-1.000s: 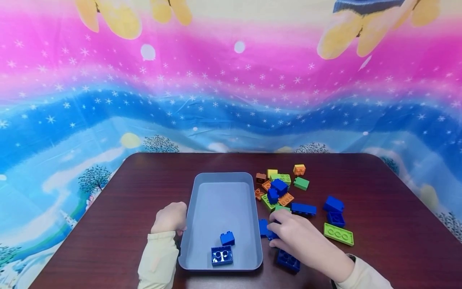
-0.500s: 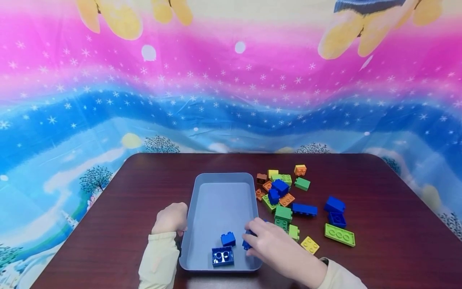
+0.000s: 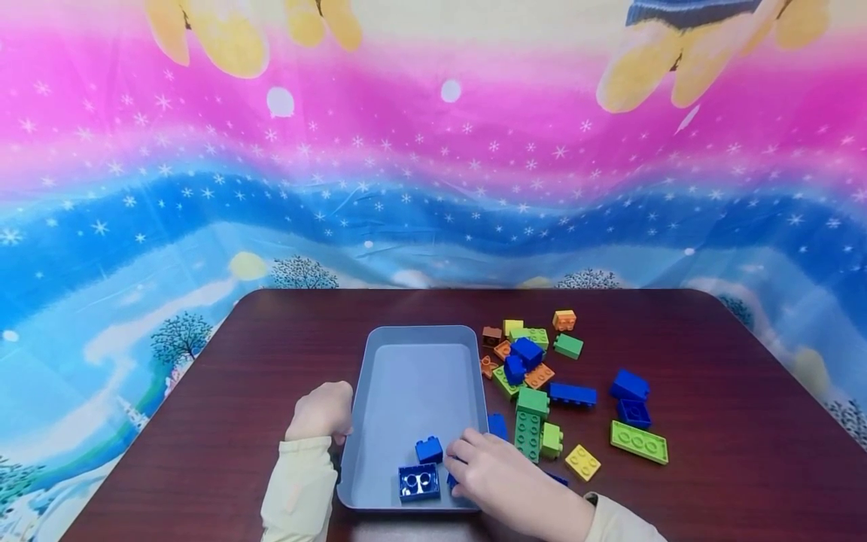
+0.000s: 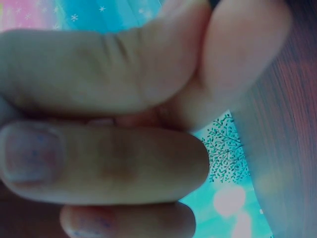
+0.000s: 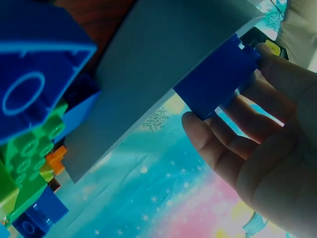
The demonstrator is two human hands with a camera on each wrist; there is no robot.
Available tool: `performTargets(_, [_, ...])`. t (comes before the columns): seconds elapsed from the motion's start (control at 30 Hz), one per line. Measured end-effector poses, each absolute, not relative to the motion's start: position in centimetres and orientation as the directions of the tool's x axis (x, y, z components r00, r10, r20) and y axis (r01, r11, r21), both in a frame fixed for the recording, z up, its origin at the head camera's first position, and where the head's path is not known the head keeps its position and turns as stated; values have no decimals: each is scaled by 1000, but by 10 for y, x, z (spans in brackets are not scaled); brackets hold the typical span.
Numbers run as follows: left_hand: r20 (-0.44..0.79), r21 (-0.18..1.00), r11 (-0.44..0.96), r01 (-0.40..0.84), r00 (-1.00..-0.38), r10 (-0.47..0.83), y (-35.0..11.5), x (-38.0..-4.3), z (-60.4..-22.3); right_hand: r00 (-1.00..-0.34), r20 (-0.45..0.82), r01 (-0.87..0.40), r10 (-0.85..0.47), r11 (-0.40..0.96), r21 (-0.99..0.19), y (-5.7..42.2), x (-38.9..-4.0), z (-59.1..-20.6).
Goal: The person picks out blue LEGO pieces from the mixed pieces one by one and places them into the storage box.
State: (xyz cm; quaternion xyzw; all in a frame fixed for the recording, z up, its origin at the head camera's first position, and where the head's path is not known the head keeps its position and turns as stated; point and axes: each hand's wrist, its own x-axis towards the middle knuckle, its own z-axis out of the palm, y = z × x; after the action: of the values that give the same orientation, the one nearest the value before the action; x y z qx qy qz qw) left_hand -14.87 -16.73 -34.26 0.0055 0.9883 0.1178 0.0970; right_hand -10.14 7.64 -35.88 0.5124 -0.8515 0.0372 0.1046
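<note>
A grey tray (image 3: 420,391) holds two blue toy bricks near its front end, one standing stud-side up (image 3: 428,450) and one lying with its hollow underside (image 3: 418,482) upward. Over the tray's near right side my right hand (image 3: 494,474) pinches another blue brick (image 5: 218,77) between thumb and fingers; in the head view the hand mostly covers it. By the tray's left rim my left hand (image 3: 321,410) is curled into a fist. In the left wrist view its curled fingers (image 4: 109,158) show nothing held; whether it touches the rim I cannot tell.
Loose bricks lie right of the tray: a green brick (image 3: 527,435), a yellow brick (image 3: 583,462), a long blue brick (image 3: 573,395) and several more in a heap. Farther right are two blue bricks (image 3: 630,385) and a lime plate (image 3: 639,442). A patterned cloth (image 3: 433,188) hangs behind.
My right hand has moved left from the bricks on the table to above the tray, bringing a blue brick, then slightly nearer the front. The left hand stays in place.
</note>
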Motion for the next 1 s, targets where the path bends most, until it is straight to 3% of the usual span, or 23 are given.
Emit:
performTargets(0.6, [-178, 241, 970, -15, -984, 29, -167, -148, -344, -372, 197, -912, -907, 397, 105, 68, -107, -376])
performTargets(1.0, [-177, 237, 971, -12, -984, 31, -167, -148, -343, -400, 105, -912, -910, 407, 57, 69, -111, -380])
